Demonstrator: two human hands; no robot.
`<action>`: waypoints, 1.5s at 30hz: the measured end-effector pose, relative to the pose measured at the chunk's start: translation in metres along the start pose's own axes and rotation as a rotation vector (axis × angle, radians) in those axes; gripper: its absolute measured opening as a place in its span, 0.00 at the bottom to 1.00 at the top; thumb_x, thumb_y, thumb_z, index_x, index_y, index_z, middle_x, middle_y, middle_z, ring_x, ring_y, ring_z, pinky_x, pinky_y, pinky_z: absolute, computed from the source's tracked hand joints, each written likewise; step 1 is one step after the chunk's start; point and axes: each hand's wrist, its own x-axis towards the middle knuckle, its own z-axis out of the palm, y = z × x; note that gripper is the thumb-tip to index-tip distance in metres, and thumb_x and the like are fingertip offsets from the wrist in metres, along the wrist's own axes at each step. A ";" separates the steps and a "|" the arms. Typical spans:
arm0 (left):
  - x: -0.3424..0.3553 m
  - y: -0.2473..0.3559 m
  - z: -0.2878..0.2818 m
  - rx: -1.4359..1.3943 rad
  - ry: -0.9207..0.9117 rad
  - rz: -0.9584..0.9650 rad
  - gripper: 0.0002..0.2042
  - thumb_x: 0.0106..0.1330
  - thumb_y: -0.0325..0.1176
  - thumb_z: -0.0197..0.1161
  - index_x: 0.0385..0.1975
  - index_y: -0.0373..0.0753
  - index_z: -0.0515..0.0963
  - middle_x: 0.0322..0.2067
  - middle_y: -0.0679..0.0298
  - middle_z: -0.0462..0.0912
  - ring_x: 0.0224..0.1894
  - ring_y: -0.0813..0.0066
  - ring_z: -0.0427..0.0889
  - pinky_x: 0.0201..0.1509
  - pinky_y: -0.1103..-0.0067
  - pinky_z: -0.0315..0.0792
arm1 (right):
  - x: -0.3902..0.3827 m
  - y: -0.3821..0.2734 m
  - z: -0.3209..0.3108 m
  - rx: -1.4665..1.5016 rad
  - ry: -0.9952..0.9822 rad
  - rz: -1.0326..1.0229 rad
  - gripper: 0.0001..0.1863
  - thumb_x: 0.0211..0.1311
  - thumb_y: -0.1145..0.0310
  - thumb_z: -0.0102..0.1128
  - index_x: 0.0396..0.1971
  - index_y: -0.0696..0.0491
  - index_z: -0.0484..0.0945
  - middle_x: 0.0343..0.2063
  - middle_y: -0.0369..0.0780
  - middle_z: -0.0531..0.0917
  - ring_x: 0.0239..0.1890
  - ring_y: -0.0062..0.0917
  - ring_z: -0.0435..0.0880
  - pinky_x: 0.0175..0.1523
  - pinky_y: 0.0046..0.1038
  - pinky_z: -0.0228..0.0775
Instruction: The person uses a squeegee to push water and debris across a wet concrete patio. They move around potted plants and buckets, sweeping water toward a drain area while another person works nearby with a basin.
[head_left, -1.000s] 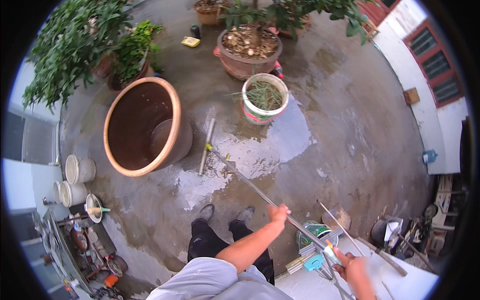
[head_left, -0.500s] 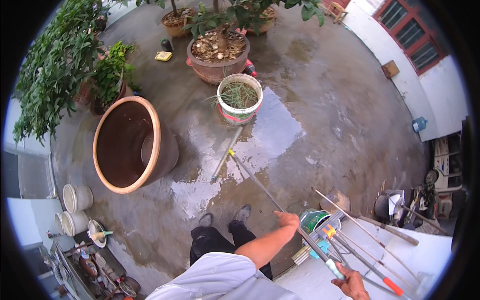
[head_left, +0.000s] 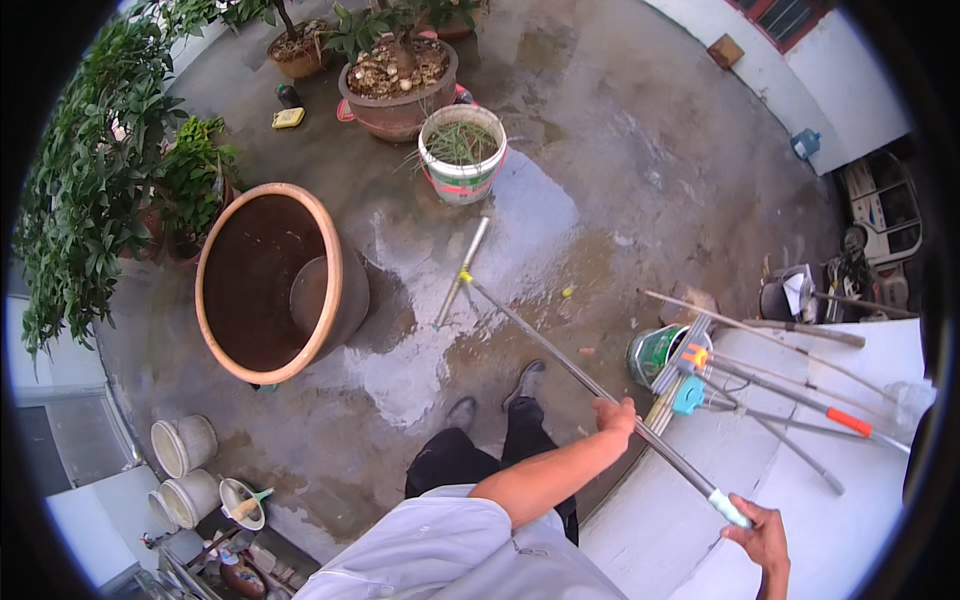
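A long-handled floor squeegee (head_left: pixel 545 343) slants across the wet floor, its metal pole running up to me from a yellow joint. Its narrow blade lies on the wet concrete just in front of a white bucket (head_left: pixel 450 182) with grassy green shoots. My left hand (head_left: pixel 614 415) is closed round the middle of the pole. At the pale green grip on the near end, my right hand (head_left: pixel 762 540) is closed too. My two dark shoes stand on the floor between the squeegee and my body.
A big brown glazed pot (head_left: pixel 335 290) stands left, a potted tree (head_left: pixel 400 115) beyond the bucket. At right, a green bucket (head_left: pixel 650 352) sits beside a white ledge (head_left: pixel 690 500), with several poles and an orange-and-grey mop (head_left: pixel 688 355) leaning there. White buckets (head_left: pixel 182 445) stand lower left.
The view has swung round, shifting the surroundings in the picture. My right hand and the grip end appear farther out to the right. Both hands still hold the squeegee.
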 end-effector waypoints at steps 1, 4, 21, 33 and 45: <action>-0.021 0.009 -0.026 -0.038 -0.031 -0.059 0.21 0.61 0.29 0.58 0.48 0.31 0.55 0.30 0.53 0.78 0.23 0.64 0.82 0.23 0.71 0.79 | -0.007 0.005 0.014 -0.024 0.005 -0.016 0.31 0.42 0.77 0.77 0.52 0.59 0.78 0.45 0.42 0.85 0.46 0.17 0.78 0.52 0.25 0.74; -0.011 0.017 -0.097 -0.198 0.061 -0.015 0.15 0.62 0.29 0.56 0.44 0.30 0.61 0.27 0.55 0.78 0.22 0.64 0.82 0.21 0.71 0.77 | 0.016 -0.018 0.042 -0.173 -0.089 -0.199 0.28 0.45 0.72 0.76 0.51 0.53 0.80 0.44 0.44 0.85 0.40 0.28 0.85 0.47 0.26 0.75; 0.047 -0.002 0.005 -0.363 0.223 -0.063 0.12 0.66 0.30 0.50 0.41 0.26 0.67 0.27 0.51 0.78 0.21 0.59 0.82 0.23 0.66 0.80 | 0.125 0.006 -0.034 -0.532 -0.047 -0.362 0.20 0.50 0.68 0.72 0.46 0.45 0.83 0.31 0.46 0.85 0.28 0.37 0.84 0.39 0.33 0.77; 0.009 0.085 0.222 -0.560 -0.205 -0.041 0.09 0.66 0.31 0.51 0.33 0.29 0.70 0.26 0.53 0.79 0.24 0.62 0.83 0.29 0.67 0.80 | 0.116 -0.033 -0.164 -0.510 0.289 -0.284 0.23 0.41 0.83 0.71 0.43 0.57 0.83 0.26 0.53 0.80 0.22 0.38 0.78 0.34 0.33 0.71; 0.033 0.005 0.036 -0.593 0.167 0.038 0.10 0.64 0.27 0.53 0.40 0.27 0.66 0.29 0.53 0.79 0.24 0.61 0.83 0.27 0.67 0.82 | 0.169 0.041 -0.086 -0.289 -0.141 -0.438 0.25 0.41 0.77 0.75 0.45 0.53 0.83 0.39 0.46 0.85 0.37 0.32 0.86 0.48 0.27 0.77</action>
